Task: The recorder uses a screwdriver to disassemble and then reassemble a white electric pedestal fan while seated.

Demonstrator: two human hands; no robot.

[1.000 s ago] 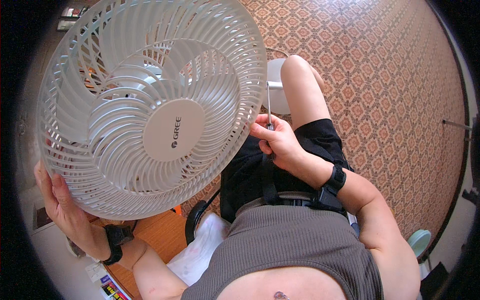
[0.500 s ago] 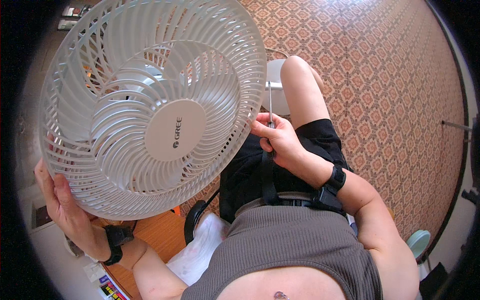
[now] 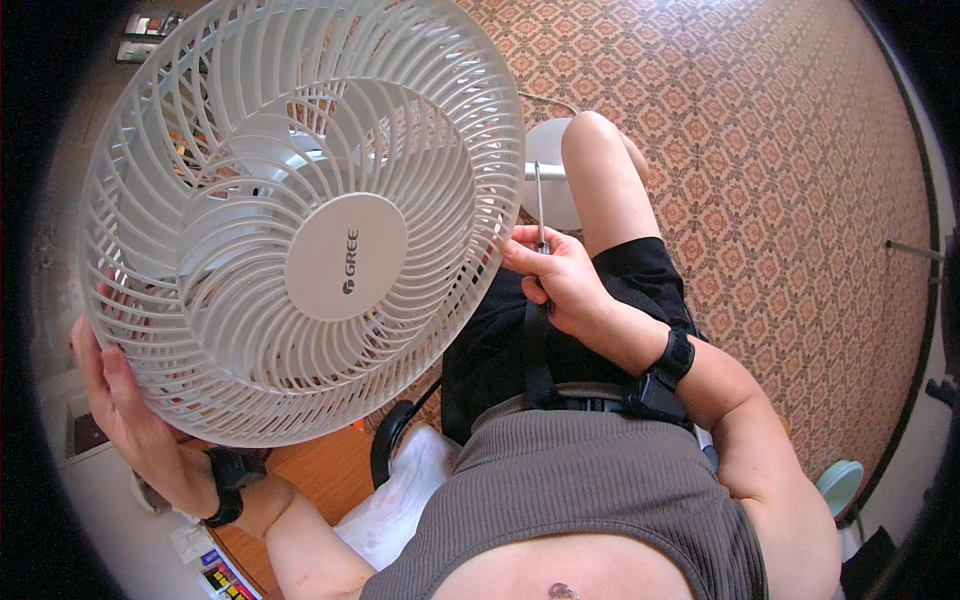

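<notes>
A large round white fan grille with curved slats and a plain centre disc fills the left half of the head view. Pale blades show through its slats. My left hand wraps round the lower left rim, its fingertips partly behind the slats. At the right rim, my right hand is closed round the handle of a screwdriver, whose thin metal shaft points away from me. The thumb and fingers of that hand also touch the grille's edge. The back of the fan is hidden.
Beyond the grille, beside my bent knee, stands a white rounded base with a cord. A brown wooden surface and a white plastic bag lie at lower left. Patterned tiles cover the floor. A pale green round object stands at right.
The fan grille has turned slightly and shifted a little to the left, away from the base. Both hands keep their holds and have barely moved.
</notes>
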